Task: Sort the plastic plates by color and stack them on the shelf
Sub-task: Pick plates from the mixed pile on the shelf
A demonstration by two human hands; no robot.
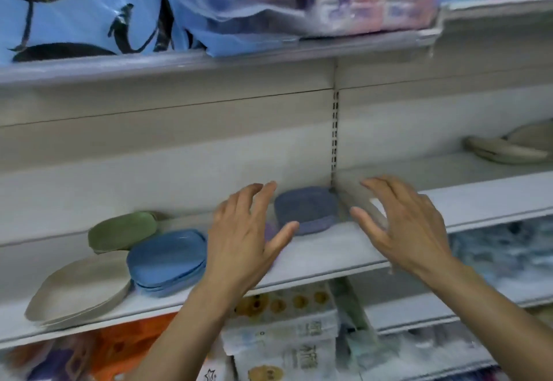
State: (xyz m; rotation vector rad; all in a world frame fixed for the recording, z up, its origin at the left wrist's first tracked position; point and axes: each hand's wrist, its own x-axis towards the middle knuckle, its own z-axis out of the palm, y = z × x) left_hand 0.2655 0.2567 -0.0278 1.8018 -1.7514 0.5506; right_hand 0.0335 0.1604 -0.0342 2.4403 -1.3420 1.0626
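White shop shelving fills the view. Far back on the middle shelf (326,247), by the slotted upright, sits the slate-blue plate stack (305,208). It is probably light, stiff and slick, so it is best clasped at opposite rims. The left hand (236,240) and right hand (410,225) flank it, spread wide and empty. Further left lie the green stack (122,231), blue stack (167,258) and beige stack (80,288).

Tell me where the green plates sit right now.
Head view, left side of the middle shelf: the green plates lie at the back, just behind the light blue stack.
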